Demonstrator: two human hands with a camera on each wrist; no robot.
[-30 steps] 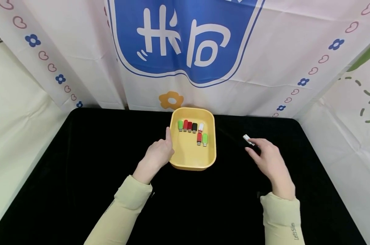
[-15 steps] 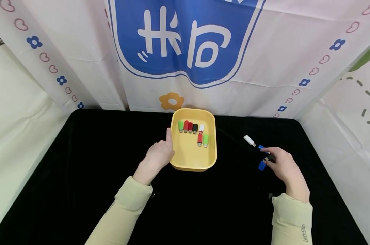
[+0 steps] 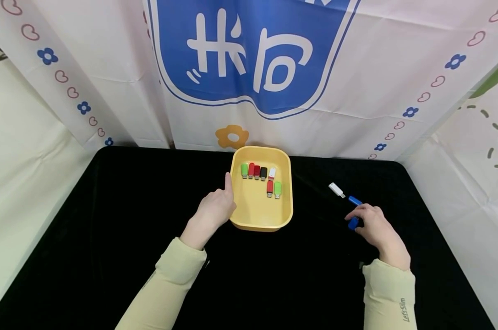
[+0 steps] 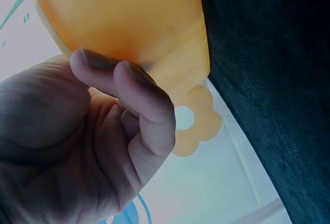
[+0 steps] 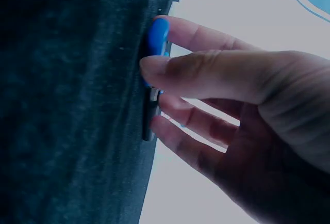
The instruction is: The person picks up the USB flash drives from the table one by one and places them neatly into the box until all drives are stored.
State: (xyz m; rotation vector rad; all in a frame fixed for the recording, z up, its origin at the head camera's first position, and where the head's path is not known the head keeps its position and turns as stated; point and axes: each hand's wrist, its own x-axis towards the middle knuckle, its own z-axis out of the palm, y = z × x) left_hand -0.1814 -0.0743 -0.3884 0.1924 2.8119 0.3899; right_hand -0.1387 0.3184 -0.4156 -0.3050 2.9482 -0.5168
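Note:
My left hand [image 3: 213,206] holds the left side of a yellow tray [image 3: 261,220]. Its index finger lies straight along the rim, while in the left wrist view other fingers [image 4: 147,95] curl against the tray's outer wall. To the right, my right hand [image 3: 376,229] is over a few USB sticks. In the right wrist view its thumb and index finger pinch a blue USB stick [image 5: 158,35] close to the black cloth, with a black USB stick [image 5: 149,123] by the other fingertips. Another blue USB stick [image 3: 354,200] shows just beyond the hand in the head view.
A white USB stick [image 3: 336,189] lies between the tray and my right hand. Inside the tray, several USB sticks stand in two rows, among them a black one [image 3: 263,173] and a green one [image 3: 277,189]. A printed curtain [image 3: 335,133] hangs behind the black table [image 3: 150,192].
My right hand has moved right and toward me, away from the white stick, to the blue and black sticks, and its fingers have closed in on a blue one. The left hand stays put.

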